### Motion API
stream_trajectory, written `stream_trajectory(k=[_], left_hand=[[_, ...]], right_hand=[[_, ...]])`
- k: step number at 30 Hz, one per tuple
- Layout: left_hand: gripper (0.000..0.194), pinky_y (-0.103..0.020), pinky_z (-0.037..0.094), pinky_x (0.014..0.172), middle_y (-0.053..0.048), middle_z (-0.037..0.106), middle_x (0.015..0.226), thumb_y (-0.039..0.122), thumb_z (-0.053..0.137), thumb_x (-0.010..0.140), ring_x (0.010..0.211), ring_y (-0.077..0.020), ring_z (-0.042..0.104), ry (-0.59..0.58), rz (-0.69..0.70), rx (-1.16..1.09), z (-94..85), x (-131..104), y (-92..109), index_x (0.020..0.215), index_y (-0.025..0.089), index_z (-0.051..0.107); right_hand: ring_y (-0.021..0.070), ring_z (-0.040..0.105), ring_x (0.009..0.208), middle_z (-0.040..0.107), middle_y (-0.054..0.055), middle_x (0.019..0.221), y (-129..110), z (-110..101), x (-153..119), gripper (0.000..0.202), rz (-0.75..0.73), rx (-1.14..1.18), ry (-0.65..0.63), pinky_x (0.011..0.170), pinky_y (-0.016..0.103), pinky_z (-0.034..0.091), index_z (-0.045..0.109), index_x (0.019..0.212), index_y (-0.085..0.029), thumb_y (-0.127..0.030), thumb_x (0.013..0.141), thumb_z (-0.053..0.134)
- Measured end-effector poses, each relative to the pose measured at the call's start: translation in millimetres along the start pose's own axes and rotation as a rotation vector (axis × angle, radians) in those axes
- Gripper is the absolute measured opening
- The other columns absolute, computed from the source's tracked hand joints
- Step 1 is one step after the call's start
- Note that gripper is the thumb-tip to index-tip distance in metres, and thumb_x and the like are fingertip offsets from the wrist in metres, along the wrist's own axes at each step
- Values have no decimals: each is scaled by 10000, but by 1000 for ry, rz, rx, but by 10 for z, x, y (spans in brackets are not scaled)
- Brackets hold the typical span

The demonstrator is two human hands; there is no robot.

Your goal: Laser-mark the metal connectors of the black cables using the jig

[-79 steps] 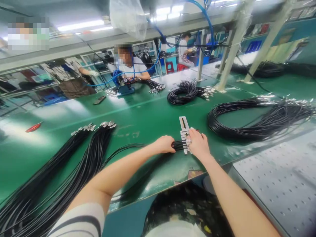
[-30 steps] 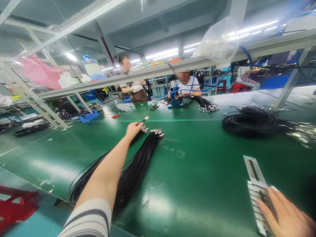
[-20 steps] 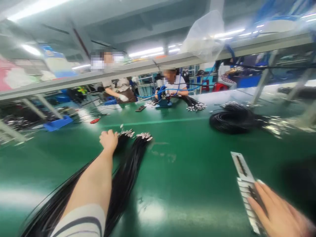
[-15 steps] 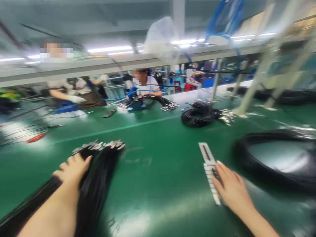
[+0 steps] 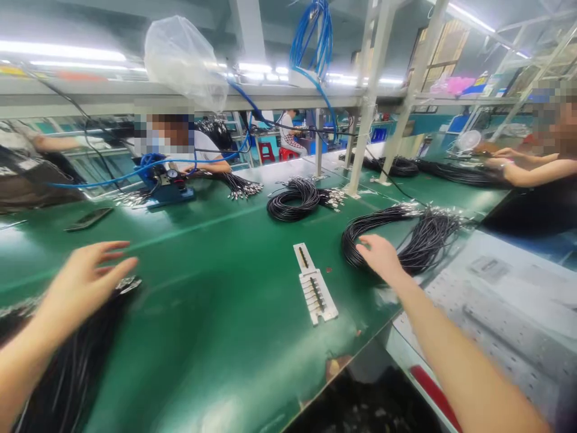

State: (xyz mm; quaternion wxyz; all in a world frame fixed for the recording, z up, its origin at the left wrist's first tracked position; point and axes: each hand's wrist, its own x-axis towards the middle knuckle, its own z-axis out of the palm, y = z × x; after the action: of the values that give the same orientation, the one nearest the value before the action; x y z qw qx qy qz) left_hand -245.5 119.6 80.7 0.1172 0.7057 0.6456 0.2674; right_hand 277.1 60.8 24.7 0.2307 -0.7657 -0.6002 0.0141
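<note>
My left hand [image 5: 92, 273] is open, fingers spread and pointing right, just over a bundle of black cables [image 5: 67, 367] with metal ends at the lower left. I cannot tell whether it touches them. My right hand [image 5: 382, 255] reaches over the near left side of a large loop of black cables [image 5: 433, 237]. Its thumb and forefinger show slightly apart, with nothing visible between them; the other fingers are partly hidden. Left of that hand, a pale slotted fixture [image 5: 318, 294] in two joined pieces lies flat on the green table [image 5: 216, 300].
A smaller cable coil [image 5: 295, 201] lies farther back, near white posts [image 5: 367, 108]. A dark flat object [image 5: 89, 219] and a blue machine [image 5: 166, 180] are at the left. A perforated white surface [image 5: 496, 313] adjoins the right edge. Co-workers sit across and at right.
The view has turned right. My left hand has come off the cable bundle and opened. My right hand has left the slotted fixture and moved right to the large cable loop.
</note>
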Motion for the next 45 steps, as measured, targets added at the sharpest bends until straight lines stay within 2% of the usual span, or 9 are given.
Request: stream_trajectory(k=[1,3,9,16,26,34,38,42,45], left_hand=[[432,-438,451,869,-14,531,1113,541,444,695,1043,-290,511,102,77,-18,148,-28,208,1061,313,460],[366,-390,451,884,-13,509,1125,482,471,728,1003,-238,529,33,292,-68,493,-109,670,1035,283,493],[255,-331,433,909,-54,509,1126,301,461,822,1043,-187,500,-328,666,-222,1521,-335,1957,1042,203,545],[366,-357,412,952,-80,479,1209,219,550,784,1081,-210,488,-413,758,-125,2326,-348,2746,1144,180,497],[615,-503,337,999,-78,287,1436,425,512,828,1326,-267,207,-310,807,-10,2930,-259,3015,1348,195,276],[818,-451,331,1024,-95,372,1371,602,499,761,1292,-260,269,-427,660,-221,2933,-143,3023,1403,216,170],[617,-478,321,1017,-50,381,1363,630,457,769,1266,-288,278,-427,726,-126,2912,-133,3076,1277,282,423],[556,-526,314,1004,-57,272,1438,603,496,755,1299,-341,182,-388,740,-64,3013,-243,3127,1137,201,529],[505,-558,214,1043,-89,364,1386,555,565,724,1320,-347,130,-442,640,-274,3044,-270,3166,1053,172,559]], right_hand=[[204,582,850,655,77,914,80,-31,74,268,29,-16,-47,736,284,425,666,919,-152,-303,823,466],[172,568,649,629,41,675,197,-50,180,282,45,-28,-148,576,250,393,669,715,-154,-355,806,494],[124,502,556,554,4,554,220,-16,289,302,4,-79,-248,502,228,301,593,571,-164,-296,812,469],[186,576,743,640,112,810,170,-44,309,257,-5,-149,-169,627,255,336,613,768,-146,-236,858,390],[163,562,700,597,49,665,167,-186,323,206,66,208,24,660,258,384,502,608,-185,-197,795,414],[61,306,319,333,-93,408,111,-1053,763,222,203,718,142,372,203,365,428,628,-200,-320,814,441],[44,280,294,347,-101,387,26,-1191,753,292,206,850,115,281,180,230,431,579,-189,-232,589,720],[35,217,324,232,-131,415,26,-1467,812,260,178,989,425,323,159,253,360,619,-213,-324,754,552],[56,232,344,260,-116,446,-12,-1593,795,207,66,939,570,352,181,270,346,662,-225,-348,819,402]])
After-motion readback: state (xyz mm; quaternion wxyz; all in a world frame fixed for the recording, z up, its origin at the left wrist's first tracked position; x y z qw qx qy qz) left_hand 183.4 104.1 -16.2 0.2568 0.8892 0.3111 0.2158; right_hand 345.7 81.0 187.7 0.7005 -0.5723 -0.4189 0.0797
